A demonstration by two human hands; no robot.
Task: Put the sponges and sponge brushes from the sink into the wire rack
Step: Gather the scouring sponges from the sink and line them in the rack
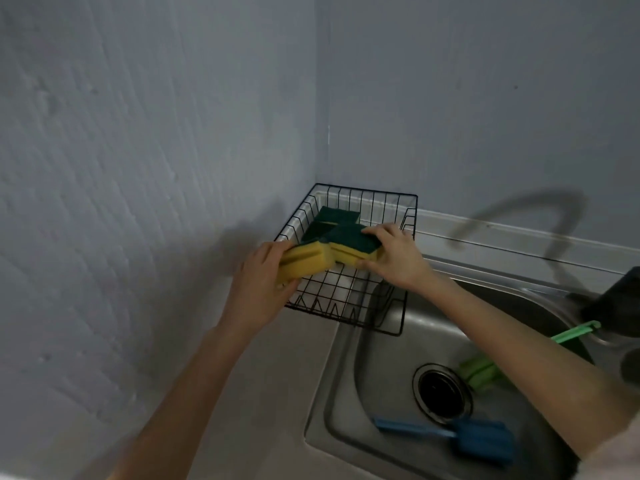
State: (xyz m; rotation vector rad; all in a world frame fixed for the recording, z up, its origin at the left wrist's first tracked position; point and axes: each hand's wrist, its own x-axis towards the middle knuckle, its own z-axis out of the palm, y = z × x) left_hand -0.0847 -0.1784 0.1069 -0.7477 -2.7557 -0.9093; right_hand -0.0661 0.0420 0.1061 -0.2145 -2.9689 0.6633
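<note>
Blue sponge brush (446,435) lies low in the sink (349,393), near the drain (442,393). Green sponge brush (568,336) leans on the far side of the sink; an arm hides its middle.

Up by the wall corner sits the black wire rack (403,317), w/ its right part over the sink edge. Left hand (258,285) is wrapped round a yellow sponge (304,263), holding it at the rack's left rim. Right hand (391,258) pinches another sponge w/ a green top (349,239) over the rack. Two more green-top sponges (334,216) lie at the back, inside.

Sponges look soft & light, prob. squishy, maybe wet, so a loose hold on the sides is enough. Brushes look light too; the stiff handle is the best spot to grab, I think.

Hard to see: the 2 held sponges touch, can't tell if they sit on the wires yet. Blue brush is blurry. Dark thing (620,296) at the right edge is cut off, can't tell what it is.
</note>
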